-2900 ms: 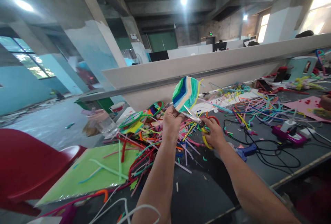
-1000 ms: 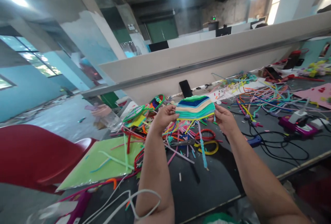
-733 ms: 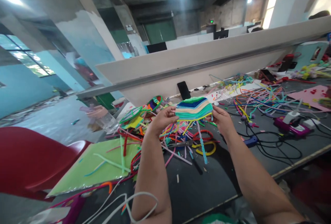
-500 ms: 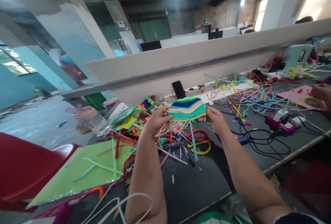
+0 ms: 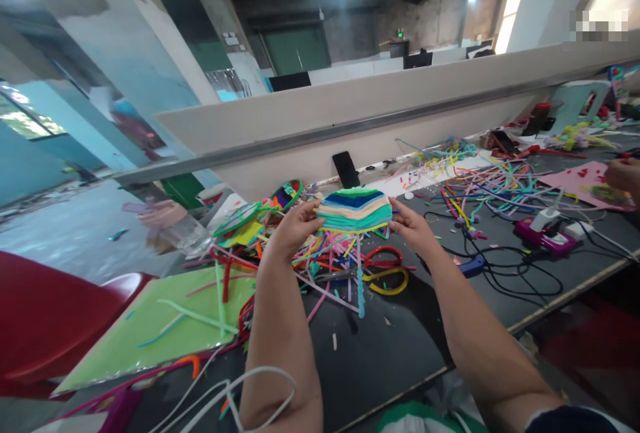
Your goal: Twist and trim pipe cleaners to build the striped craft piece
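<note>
Between my two hands, raised over the table, is a striped craft piece [image 5: 355, 211] in green, dark blue, peach, teal and yellow. My left hand [image 5: 299, 226] pinches its left end with the fingers closed. At its right end, my right hand [image 5: 411, 225] grips the edge between thumb and fingers. A light blue fuzzy strip [image 5: 361, 286] hangs below the piece. Scissors with red and yellow handles [image 5: 387, 271] lie underneath, beside a heap of coloured pipe cleaners [image 5: 330, 253].
A phone [image 5: 345, 169] leans at the partition. Left are a clear bottle [image 5: 183, 229] and a green sheet [image 5: 175, 316]. Right are more pipe cleaners [image 5: 493, 193], a purple power strip [image 5: 545, 236] with black cables, and another person's hand [image 5: 624, 176] by a pink sheet [image 5: 575, 183].
Both hands and the striped piece have shifted slightly left. The hanging light blue strip has swung a little left too.
</note>
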`<action>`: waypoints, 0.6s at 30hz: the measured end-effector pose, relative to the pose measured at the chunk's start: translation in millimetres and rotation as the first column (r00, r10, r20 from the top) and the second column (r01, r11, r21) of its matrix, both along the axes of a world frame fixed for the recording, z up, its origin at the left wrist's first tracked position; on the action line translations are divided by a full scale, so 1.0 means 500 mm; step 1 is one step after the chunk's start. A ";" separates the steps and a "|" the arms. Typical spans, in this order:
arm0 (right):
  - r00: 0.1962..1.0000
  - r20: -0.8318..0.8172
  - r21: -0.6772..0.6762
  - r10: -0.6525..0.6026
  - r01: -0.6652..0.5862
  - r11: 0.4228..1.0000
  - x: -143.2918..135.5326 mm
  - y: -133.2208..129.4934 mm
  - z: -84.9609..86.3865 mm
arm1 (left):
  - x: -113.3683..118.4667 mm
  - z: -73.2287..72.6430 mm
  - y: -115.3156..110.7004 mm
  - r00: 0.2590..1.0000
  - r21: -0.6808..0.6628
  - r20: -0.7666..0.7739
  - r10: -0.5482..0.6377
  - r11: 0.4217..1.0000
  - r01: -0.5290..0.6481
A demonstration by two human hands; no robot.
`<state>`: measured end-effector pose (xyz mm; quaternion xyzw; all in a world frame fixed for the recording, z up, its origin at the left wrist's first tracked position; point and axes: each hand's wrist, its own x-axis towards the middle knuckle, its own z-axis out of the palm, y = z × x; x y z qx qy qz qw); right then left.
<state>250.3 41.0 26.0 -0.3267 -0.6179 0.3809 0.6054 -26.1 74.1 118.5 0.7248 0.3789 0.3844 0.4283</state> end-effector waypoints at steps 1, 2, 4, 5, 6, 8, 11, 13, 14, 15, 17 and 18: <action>1.000 -0.007 -0.008 0.001 -0.001 1.000 -0.001 0.000 0.001 | 0.001 0.000 0.000 1.000 0.001 0.000 0.004 1.000 -0.004; 1.000 -0.024 -0.021 0.012 -0.013 1.000 -0.002 -0.001 0.003 | 0.002 0.001 -0.001 1.000 0.003 0.000 0.014 1.000 -0.014; 0.995 -0.094 -0.046 0.045 -0.050 0.998 -0.006 -0.005 0.009 | 0.005 0.003 -0.002 0.999 -0.002 -0.001 0.033 0.999 -0.033; 0.987 -0.151 -0.059 0.058 -0.068 0.996 -0.008 -0.007 0.012 | 0.007 0.003 -0.003 0.999 -0.006 -0.003 0.038 0.999 -0.038; 0.974 -0.218 -0.074 0.064 -0.082 0.994 -0.011 -0.009 0.015 | 0.009 0.004 -0.003 0.999 -0.008 -0.003 0.038 0.999 -0.038; 0.940 -0.336 -0.112 0.058 -0.101 0.989 -0.014 -0.012 0.017 | 0.010 0.002 -0.001 0.999 -0.003 -0.002 0.033 0.999 -0.033; 0.916 -0.400 -0.184 0.032 -0.114 0.976 -0.014 -0.010 0.015 | 0.009 -0.007 0.005 0.999 0.009 -0.028 0.029 1.000 -0.029; 0.917 -0.399 -0.213 0.007 -0.100 0.972 -0.013 -0.009 0.014 | 0.009 -0.011 0.007 0.997 0.039 -0.075 0.030 0.999 -0.027; 0.917 -0.399 -0.221 -0.007 -0.089 0.971 -0.014 -0.009 0.014 | 0.011 -0.011 0.007 0.994 0.077 -0.106 0.042 0.996 -0.034; 0.917 -0.398 -0.227 -0.017 -0.081 0.971 -0.016 -0.011 0.016 | 0.015 -0.009 0.004 0.988 0.133 -0.141 0.062 0.990 -0.043; 0.920 -0.391 -0.242 -0.027 -0.074 0.967 -0.023 -0.015 0.021 | 0.030 -0.001 -0.007 0.967 0.285 -0.222 0.123 0.957 -0.056; 0.924 -0.381 -0.252 -0.028 -0.074 0.965 -0.027 -0.018 0.024 | 0.042 0.004 -0.014 0.952 0.362 -0.268 0.148 0.931 -0.043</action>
